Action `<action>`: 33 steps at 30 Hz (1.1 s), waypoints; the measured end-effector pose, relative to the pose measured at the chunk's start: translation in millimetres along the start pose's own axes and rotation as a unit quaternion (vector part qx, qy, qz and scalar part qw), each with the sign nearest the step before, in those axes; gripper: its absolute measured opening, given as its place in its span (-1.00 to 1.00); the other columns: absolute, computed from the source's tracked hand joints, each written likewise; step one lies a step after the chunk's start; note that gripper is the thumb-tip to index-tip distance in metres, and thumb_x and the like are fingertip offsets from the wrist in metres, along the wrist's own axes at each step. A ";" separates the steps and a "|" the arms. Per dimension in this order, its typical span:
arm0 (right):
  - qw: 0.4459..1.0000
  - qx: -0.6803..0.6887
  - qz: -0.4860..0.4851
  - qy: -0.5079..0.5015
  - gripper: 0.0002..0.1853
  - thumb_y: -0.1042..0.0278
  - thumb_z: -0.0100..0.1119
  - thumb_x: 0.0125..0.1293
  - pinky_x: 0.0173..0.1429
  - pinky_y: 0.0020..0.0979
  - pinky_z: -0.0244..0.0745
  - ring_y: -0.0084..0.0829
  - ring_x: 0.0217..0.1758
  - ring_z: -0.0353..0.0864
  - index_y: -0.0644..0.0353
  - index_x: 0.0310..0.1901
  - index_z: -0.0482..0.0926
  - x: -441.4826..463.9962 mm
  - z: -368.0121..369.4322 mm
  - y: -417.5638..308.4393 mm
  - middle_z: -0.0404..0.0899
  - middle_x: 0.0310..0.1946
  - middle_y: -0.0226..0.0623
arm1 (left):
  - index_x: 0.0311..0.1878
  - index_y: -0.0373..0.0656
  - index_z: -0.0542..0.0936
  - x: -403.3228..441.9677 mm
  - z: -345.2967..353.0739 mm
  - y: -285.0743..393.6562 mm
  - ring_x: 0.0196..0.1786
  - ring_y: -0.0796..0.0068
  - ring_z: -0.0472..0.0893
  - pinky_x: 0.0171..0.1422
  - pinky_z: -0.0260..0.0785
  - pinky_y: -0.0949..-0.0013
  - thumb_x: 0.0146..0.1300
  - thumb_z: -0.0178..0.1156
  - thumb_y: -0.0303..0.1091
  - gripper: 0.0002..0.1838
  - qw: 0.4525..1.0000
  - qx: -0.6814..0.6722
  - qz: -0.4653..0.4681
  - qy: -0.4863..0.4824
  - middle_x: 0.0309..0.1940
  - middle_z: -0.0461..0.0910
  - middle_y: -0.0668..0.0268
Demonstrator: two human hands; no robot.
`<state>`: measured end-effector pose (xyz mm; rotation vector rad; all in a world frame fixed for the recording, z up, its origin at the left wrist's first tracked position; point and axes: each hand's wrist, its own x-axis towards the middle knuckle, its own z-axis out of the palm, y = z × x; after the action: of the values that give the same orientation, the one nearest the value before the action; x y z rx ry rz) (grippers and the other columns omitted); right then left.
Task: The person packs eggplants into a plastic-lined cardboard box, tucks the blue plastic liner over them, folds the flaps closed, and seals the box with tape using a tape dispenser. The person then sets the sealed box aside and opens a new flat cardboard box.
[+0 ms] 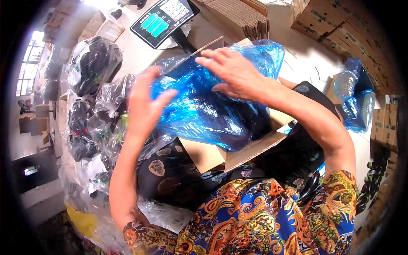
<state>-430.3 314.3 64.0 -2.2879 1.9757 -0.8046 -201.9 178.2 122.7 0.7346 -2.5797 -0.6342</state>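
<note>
A cardboard box [204,155] with its flaps out stands in front of me. Crinkled blue plastic film [191,106] lines it and spills over its edges, with dark contents showing through. My left hand [145,100] is at the film's left side, thumb apart from the fingers and slightly blurred; whether it touches the film I cannot tell. Over the far part of the film is my right hand [233,72], fingers spread and gripping nothing visible.
A scale display [165,21] stands beyond the box. Clear bags of dark goods [95,61] pile up on the left. Flattened cardboard [238,15] lies at the back. On the right are another blue-lined box [355,95] and stacked cartons [348,32].
</note>
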 end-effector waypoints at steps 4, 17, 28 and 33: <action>0.987 -0.131 -0.002 -0.091 -0.10 0.37 0.50 -0.10 0.23 -0.12 0.33 -0.12 0.31 0.34 0.02 0.37 0.32 10.7 28.5 14.1 0.32 0.33 -0.14 | -0.15 -0.19 0.60 -1.2 52.8 -30.5 -0.12 0.02 0.55 -0.07 0.40 0.03 0.03 0.37 -0.39 -0.71 0.954 0.198 0.030 -0.224 -0.20 0.59 0.06; 0.971 0.112 -0.128 -0.166 -0.75 0.45 0.23 -0.03 -0.11 -0.21 0.38 -0.20 -0.24 0.53 0.15 -0.29 0.40 -61.5 -69.3 -45.8 0.48 -0.37 -0.29 | -0.05 -0.23 0.53 -63.7 -17.8 83.2 -0.36 0.08 0.58 -0.27 0.45 0.30 0.26 0.16 -0.58 -0.81 0.920 -0.255 0.040 -0.296 -0.28 0.57 0.13; 0.842 0.114 0.172 -0.498 -0.87 0.50 0.12 0.13 -0.25 -0.06 0.55 -0.02 -0.34 0.65 0.17 -0.26 0.56 -189.0 -93.9 -96.4 0.63 -0.41 -0.10 | 0.14 -0.32 0.47 -190.0 50.3 74.4 0.00 0.06 0.55 0.04 0.47 0.13 0.30 0.15 -0.33 -0.61 0.860 -0.184 0.089 -0.467 0.04 0.54 0.05; 0.900 0.013 0.230 -0.370 -0.82 0.48 0.10 0.16 -0.21 -0.02 0.58 0.05 -0.27 0.68 0.20 -0.18 0.57 -227.7 13.8 -61.3 0.65 -0.37 0.02 | 0.15 -0.29 0.52 -239.2 90.1 37.1 0.01 -0.05 0.54 0.14 0.40 0.18 0.29 0.21 -0.30 -0.59 0.924 -0.098 0.005 -0.370 0.00 0.57 0.01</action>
<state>-384.5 533.5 -11.2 -1.6089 1.9322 0.0852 -70.0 370.5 11.6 0.4630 -3.0977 -1.3603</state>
